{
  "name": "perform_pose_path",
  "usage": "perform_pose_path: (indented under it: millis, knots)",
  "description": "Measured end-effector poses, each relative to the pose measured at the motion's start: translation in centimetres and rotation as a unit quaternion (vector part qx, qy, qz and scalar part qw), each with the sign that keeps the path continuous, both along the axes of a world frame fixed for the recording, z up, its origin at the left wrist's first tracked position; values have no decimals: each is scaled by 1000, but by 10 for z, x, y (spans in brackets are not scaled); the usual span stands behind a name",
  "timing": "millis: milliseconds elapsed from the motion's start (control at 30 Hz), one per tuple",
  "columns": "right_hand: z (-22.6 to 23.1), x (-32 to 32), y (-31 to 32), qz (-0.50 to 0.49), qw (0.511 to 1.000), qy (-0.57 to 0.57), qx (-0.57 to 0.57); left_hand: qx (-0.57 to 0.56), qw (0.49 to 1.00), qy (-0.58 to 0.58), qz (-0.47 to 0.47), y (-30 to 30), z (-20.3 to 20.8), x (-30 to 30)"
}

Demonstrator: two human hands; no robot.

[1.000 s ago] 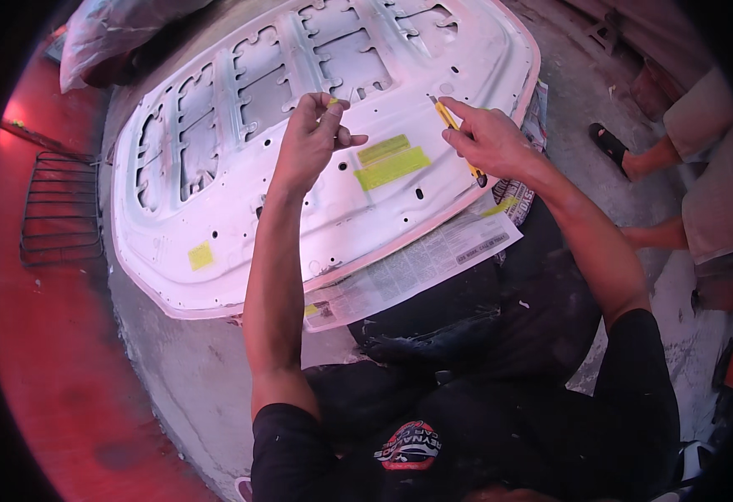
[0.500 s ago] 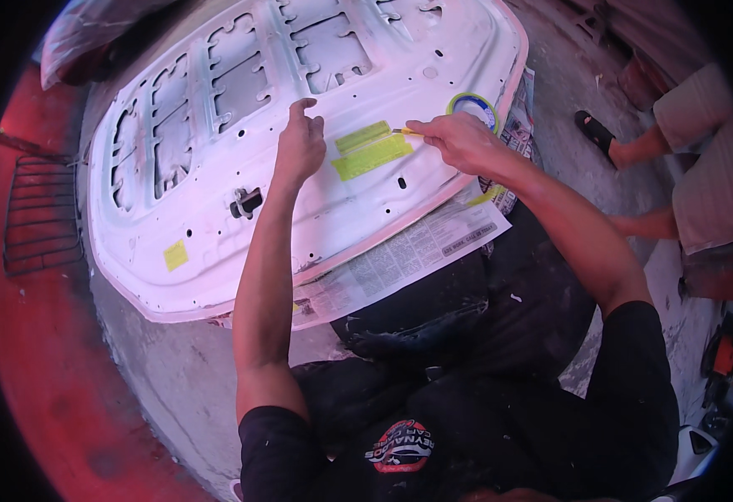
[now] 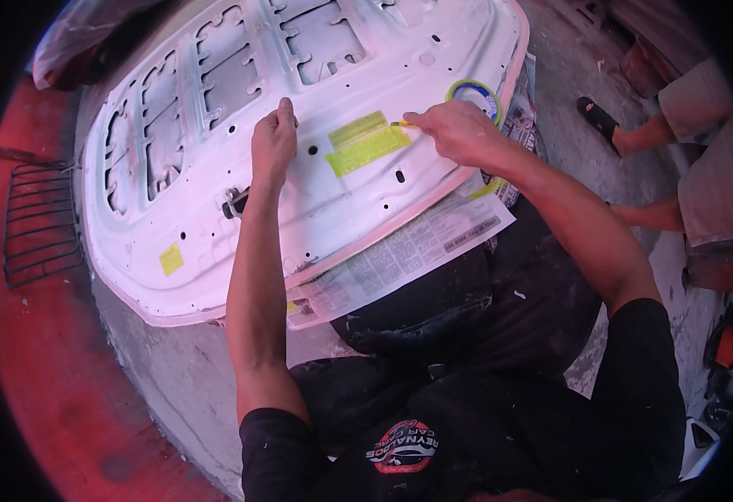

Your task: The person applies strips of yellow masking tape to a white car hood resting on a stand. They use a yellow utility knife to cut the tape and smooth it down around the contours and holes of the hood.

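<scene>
A large white car hood point(image 3: 216, 276) lies underside up in front of me. My right hand point(image 3: 464, 134) is closed round a yellow utility knife point(image 3: 406, 124), its tip pointing left over yellow-green masking tape strips point(image 3: 369, 151) stuck on the panel. Left of the strips, my left hand point(image 3: 274, 142) is closed with the thumb up. A small yellow-green bit shows at its edge, too little to name. Just behind my right hand rests a tape roll point(image 3: 473, 94) near the hood's right edge. A smaller tape patch point(image 3: 171, 258) is stuck at the hood's left.
Newspaper point(image 3: 408, 255) sticks out under the hood's near and right edges. A black wire rack point(image 3: 42, 222) stands on the red surface at left. At right are another person's legs point(image 3: 701, 201) and a black sandal point(image 3: 598, 121). Holes and cutouts pierce the hood.
My left hand has moved left and slightly down, from a pointing forefinger to a closed grip with the thumb up. The knife has shifted slightly toward the larger tape strip.
</scene>
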State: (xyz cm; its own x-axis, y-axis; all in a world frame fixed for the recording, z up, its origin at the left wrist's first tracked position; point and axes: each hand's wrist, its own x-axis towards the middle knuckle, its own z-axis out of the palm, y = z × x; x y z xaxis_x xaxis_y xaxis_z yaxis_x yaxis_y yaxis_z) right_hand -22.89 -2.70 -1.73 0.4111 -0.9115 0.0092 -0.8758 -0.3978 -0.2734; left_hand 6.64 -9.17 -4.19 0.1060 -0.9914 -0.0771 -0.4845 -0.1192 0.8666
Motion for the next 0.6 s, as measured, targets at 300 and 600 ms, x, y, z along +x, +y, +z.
perform_pose_path:
  millis: [300, 600]
  knots:
    - [-1, 2, -3, -7, 1000, 0, 3, 2, 1000, 23, -6, 0, 0, 1]
    - [-2, 0, -4, -6, 1000, 1, 6, 7, 1000, 11, 2, 3, 5, -3]
